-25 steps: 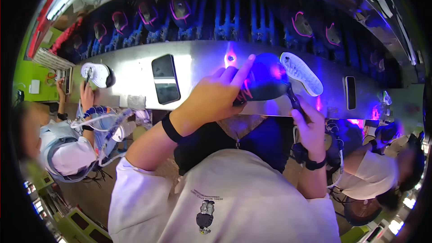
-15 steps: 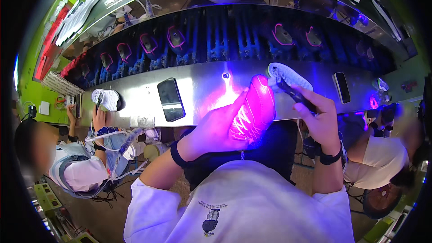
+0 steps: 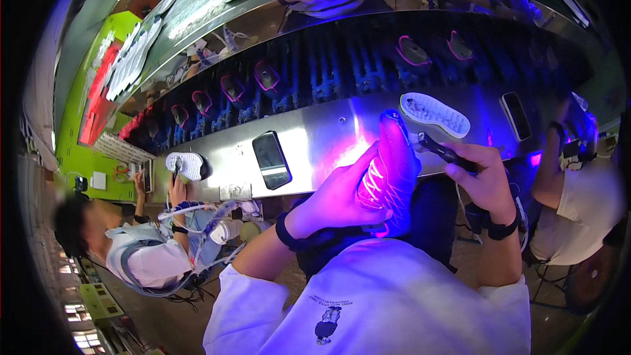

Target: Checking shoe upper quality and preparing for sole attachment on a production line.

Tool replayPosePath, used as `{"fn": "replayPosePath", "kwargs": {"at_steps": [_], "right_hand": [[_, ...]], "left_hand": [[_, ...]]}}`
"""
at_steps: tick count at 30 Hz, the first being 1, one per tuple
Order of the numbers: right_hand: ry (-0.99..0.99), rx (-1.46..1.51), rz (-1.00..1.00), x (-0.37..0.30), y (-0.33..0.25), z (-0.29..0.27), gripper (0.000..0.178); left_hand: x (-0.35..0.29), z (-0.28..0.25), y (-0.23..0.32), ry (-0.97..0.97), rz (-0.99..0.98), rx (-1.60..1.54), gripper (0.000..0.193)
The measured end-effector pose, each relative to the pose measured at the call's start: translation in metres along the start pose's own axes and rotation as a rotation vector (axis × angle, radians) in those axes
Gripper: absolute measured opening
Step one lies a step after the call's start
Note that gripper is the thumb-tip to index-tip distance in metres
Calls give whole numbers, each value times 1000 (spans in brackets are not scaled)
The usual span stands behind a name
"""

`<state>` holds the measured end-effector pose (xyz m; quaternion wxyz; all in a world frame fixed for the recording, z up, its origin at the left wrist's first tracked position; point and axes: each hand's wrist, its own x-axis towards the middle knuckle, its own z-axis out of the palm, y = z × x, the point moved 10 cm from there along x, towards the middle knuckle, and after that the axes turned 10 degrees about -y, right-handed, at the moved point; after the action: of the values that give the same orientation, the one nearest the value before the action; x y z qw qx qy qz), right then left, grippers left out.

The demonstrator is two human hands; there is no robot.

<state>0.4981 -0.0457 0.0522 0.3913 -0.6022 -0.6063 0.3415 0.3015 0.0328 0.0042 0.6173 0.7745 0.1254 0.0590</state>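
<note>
My left hand (image 3: 336, 201) is closed around a laced shoe upper (image 3: 393, 169), which stands toe up over the near edge of the metal bench. Purple and pink light falls across its surface, and its pale laces face left. In my right hand (image 3: 485, 176) is a brush (image 3: 445, 152) with a dark handle, its pale tip close to the right side of the toe. Whether the tip touches the upper I cannot tell. Just beyond the brush lies a white shoe sole (image 3: 435, 115), inner side up.
One phone (image 3: 272, 160) lies left on the metal bench (image 3: 309, 133), another phone (image 3: 516, 116) right. Behind runs a dark rack (image 3: 342, 59) carrying several shoe parts. At left a co-worker (image 3: 148, 243) works at another sole (image 3: 186, 165); a second person (image 3: 578, 204) sits at right.
The whole view has shifted and tilted with my head. The shoe upper has turned in my left hand, its toe now more upright and less brightly pink. The brush stays beside the toe.
</note>
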Motion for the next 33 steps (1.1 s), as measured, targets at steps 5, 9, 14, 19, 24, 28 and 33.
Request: {"fn": "replayPosePath", "kwargs": {"at_steps": [5, 9, 14, 19, 24, 28, 33], "right_hand": [[-27, 112, 49, -5, 17, -2, 36], [4, 93, 45, -12, 29, -6, 35], [46, 48, 120, -24, 54, 3, 35], [63, 110, 173, -30, 62, 24, 35], [18, 106, 216, -48, 66, 43, 35], [-198, 276, 340, -76, 67, 51, 34], [-267, 152, 358, -51, 39, 47, 32]], "left_hand": [[13, 7, -16, -10, -70, -58, 113], [23, 15, -23, 5, -101, -263, 104], [23, 23, -37, 20, -188, -455, 96], [20, 27, -48, 33, -180, -544, 84], [6, 24, -57, 109, -185, -645, 79], [-5, 16, -66, 149, -203, -708, 79], [-17, 8, -64, 205, -165, -706, 78]]}}
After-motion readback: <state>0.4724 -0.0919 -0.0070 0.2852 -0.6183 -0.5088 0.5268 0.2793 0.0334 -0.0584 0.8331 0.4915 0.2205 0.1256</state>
